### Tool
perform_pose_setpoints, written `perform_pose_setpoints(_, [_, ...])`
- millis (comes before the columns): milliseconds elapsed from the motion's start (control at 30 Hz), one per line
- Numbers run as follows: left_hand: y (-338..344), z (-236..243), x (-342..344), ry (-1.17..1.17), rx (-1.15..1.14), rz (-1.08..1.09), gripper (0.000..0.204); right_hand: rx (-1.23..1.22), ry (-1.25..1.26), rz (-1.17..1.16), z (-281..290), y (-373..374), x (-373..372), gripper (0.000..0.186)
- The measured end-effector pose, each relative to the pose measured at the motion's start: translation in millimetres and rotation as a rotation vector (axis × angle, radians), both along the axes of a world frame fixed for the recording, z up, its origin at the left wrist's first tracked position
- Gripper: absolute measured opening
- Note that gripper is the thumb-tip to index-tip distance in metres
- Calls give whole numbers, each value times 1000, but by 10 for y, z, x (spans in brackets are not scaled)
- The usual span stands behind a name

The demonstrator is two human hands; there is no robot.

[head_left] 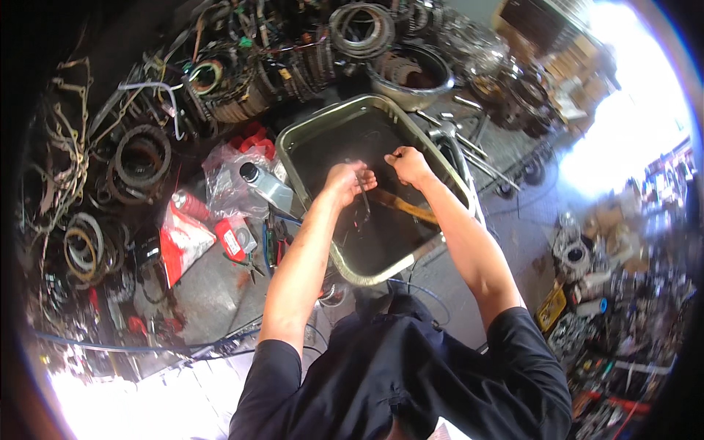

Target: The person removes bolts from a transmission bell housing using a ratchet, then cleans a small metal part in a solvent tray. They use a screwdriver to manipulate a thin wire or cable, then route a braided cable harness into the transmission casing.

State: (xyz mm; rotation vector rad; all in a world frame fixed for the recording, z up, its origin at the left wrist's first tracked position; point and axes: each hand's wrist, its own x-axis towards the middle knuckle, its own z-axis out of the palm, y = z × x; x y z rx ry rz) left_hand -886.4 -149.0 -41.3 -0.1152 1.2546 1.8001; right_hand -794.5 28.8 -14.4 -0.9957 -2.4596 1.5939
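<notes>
Both my hands are over a metal tray (364,280) holding dark liquid. My left hand (350,183) is closed around a thin, dark, curved strip (364,203) that hangs down from the fingers; its exact kind I cannot make out. To the right of it, my right hand (409,165) is closed with thumb and fingers pressed together. Whatever it may hold is hidden or too small to see. Below the hands, a long yellowish handle or stick (407,207) lies across the tray, its right end passing beneath my right forearm.
Left of the tray are a grey bottle with a black cap (271,189), a clear plastic bag (224,176), a red-and-white bag (183,240) and pliers (249,268). A round basin (418,95) and metal rods (484,165) are beyond the tray and to its right. Stacked rings (143,155) crowd the left.
</notes>
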Motion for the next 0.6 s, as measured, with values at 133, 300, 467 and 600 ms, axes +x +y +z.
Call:
perform_pose_setpoints(133, [103,-397,-138,206,-323,97,17,317,-33,311,-672,368,-781,19])
perform_pose_setpoints(300, [116,-613,-167,755,-832,-12,35,871,-66,285,-1079,282,-1245,26])
perform_pose_setpoints(467, [88,-643,-180,1039,-1165,-319,38,621,-59,765,-778,-155,-1327,37])
perform_pose_setpoints(600, [44,-530,-136,893,-1178,-212,37,509,1,769,-549,29,-1504,42])
